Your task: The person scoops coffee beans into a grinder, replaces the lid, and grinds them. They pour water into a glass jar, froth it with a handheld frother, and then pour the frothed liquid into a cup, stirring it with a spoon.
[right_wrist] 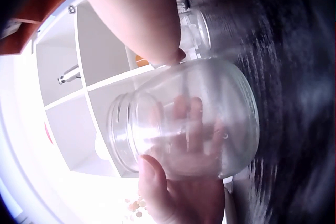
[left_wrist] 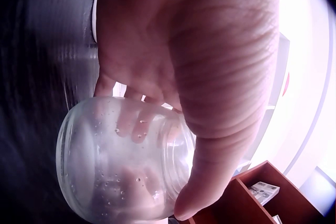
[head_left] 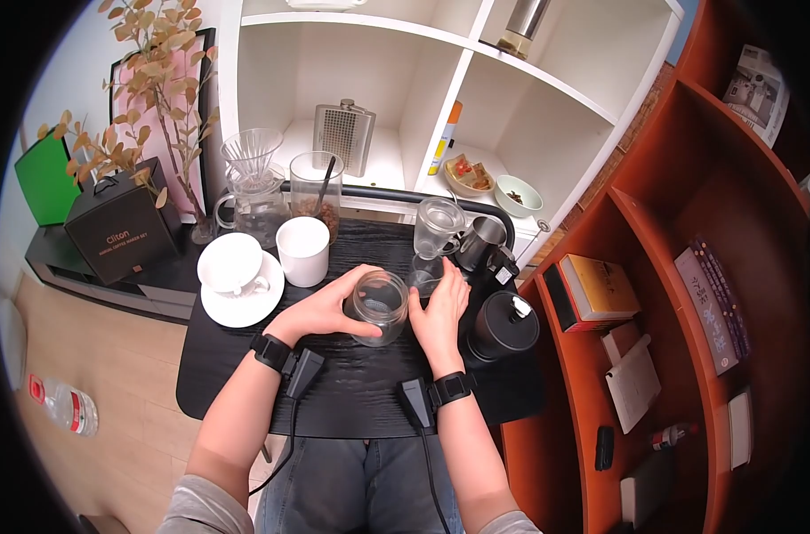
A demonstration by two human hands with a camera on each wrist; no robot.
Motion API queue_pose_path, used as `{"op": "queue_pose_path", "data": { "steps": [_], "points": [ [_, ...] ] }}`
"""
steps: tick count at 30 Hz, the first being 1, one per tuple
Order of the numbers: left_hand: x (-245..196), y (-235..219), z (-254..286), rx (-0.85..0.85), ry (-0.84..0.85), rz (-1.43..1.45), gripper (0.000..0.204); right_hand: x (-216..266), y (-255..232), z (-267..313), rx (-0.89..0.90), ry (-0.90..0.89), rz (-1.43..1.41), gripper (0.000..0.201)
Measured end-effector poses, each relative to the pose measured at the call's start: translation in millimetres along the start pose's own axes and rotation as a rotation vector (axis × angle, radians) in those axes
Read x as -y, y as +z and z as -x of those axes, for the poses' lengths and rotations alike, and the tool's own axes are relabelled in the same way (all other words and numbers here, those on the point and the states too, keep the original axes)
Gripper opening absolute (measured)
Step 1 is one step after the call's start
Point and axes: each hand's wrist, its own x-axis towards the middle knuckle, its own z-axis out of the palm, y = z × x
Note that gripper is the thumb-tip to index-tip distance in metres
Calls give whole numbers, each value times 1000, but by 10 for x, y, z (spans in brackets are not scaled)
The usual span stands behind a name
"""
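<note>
Fingers and thumb of my left hand [head_left: 326, 307] curve around a clear glass jar [head_left: 377, 307] [left_wrist: 123, 161] [right_wrist: 184, 124], gripping it upright above the black tabletop. Droplets cling to its wall in the left wrist view. At the jar's right is my right hand [head_left: 440, 316] [right_wrist: 142, 14], fingers extended and thumb close to the jar; whether the thumb touches it, I cannot tell. A small clear glass vessel [head_left: 425, 274] stands beside the right fingers, partly hidden by them. Under a glass cup [head_left: 439, 224], it sits near the table's back right.
On the black table [head_left: 351, 400] are a white cup [head_left: 231, 264] on a saucer [head_left: 238, 311], a white mug [head_left: 303, 252], a tall glass [head_left: 317, 182], a glass dripper [head_left: 252, 156], a metal pitcher [head_left: 482, 238] and a black canister [head_left: 504, 327]. White shelves [head_left: 351, 36] stand behind.
</note>
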Motion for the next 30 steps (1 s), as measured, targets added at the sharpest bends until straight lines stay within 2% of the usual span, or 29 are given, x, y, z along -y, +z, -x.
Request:
{"op": "queue_pose_path", "data": {
  "steps": [3,5,6,9,13,16,19,21,23,26,28,30],
  "points": [
    [0,-5,-2,7,0,-11,80,5,5,-4,62,-13,-73,68],
    [-8,-6,-3,7,5,-13,80,-37,27,-2,98,-110,-139,63],
    [-10,-7,-3,7,5,-13,80,-43,27,-17,132,-82,-255,63],
    [-18,-13,0,10,-3,-34,80,-48,-5,-33,139,-98,-291,65],
    [-28,-19,5,16,-6,-54,80,-94,6,-23,105,-91,-202,68],
    [3,-23,2,16,-1,-54,80,-125,67,3,89,-22,-78,68],
    [-16,-14,8,13,-2,-45,80,-90,31,-5,63,-20,-22,60],
    [-29,-13,9,8,-9,-41,80,-51,-41,-14,107,25,-31,50],
    [-34,-17,6,18,-12,-50,80,-101,15,-10,46,-10,-34,43],
    [-52,-13,9,14,-13,-53,79,-113,18,-23,18,26,-71,38],
    [-50,-14,12,13,-12,-53,79,-150,34,-49,27,212,-227,34],
    [-42,-11,13,12,-11,-50,79,-154,27,-40,34,268,-283,36]
  ]
}}
